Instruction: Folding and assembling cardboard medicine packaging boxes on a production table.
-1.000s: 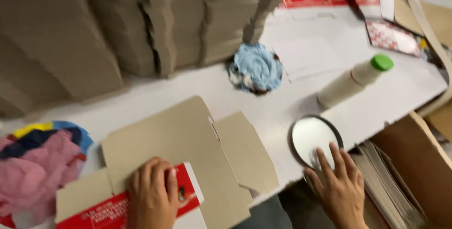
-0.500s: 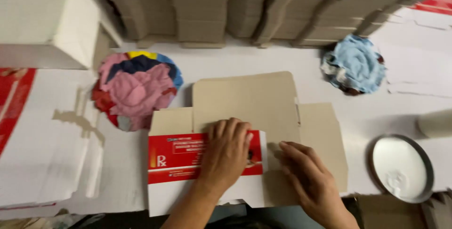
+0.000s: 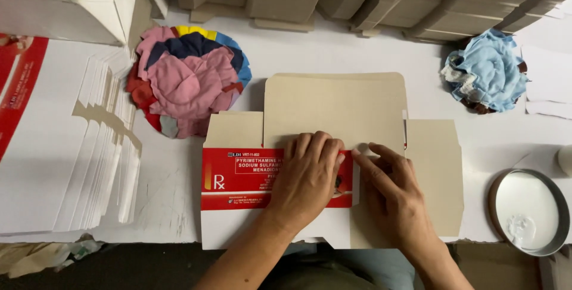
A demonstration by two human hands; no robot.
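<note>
**On the white table: hands pressing a carton blank**

At the table's near edge, the left hand (image 3: 307, 174) lies flat, fingers together, on the flat beige cardboard carton blank with a red-and-white printed panel (image 3: 333, 111). The right hand (image 3: 390, 191) presses beside it, fingers extended. Nearby: two rag bundles, pink (image 3: 187, 78) and blue (image 3: 487, 70), and one round metal dish (image 3: 530, 212).

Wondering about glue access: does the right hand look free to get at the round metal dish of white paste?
Probably yes: the right hand presses the flat cardboard carton, and only bare white table separates it from the round metal dish.
</note>
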